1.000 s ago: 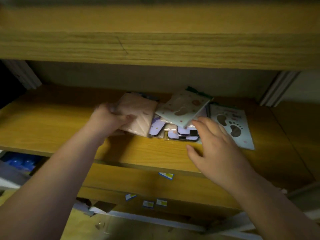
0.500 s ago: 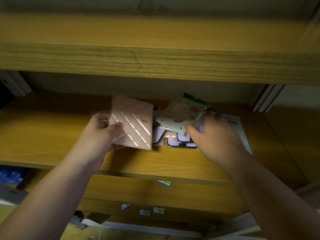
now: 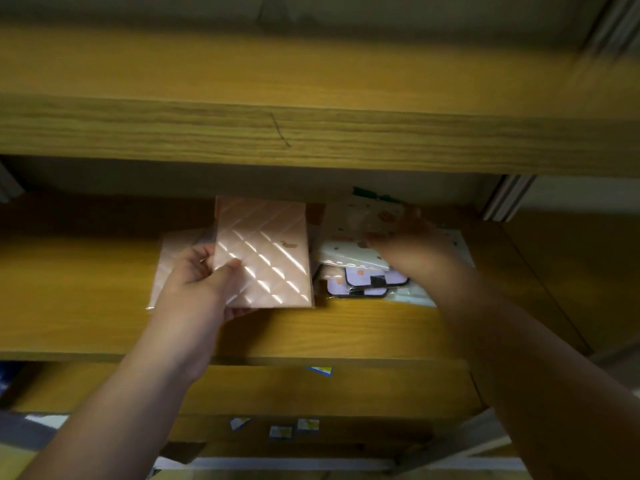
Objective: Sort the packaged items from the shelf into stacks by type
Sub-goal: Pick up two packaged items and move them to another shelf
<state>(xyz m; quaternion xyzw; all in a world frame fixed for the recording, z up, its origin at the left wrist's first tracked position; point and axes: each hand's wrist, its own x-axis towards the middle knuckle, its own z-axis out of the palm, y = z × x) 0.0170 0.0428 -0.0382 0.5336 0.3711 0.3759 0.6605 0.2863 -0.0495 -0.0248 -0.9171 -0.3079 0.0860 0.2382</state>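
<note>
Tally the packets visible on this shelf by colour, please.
pink quilted packets: 2, one held by the left hand, one lying behind it
white spotted packet: 1, at the right hand
lilac black-edged packets: 2
pale blue packet: 1
Total: 6 showing

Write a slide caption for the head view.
Left hand grips a pink diagonally striped packet; right hand reaches a white spotted packet on the wooden shelf.

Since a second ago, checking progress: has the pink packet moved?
Yes. The left hand has lifted the pink packet upright, off the wooden shelf.
</note>
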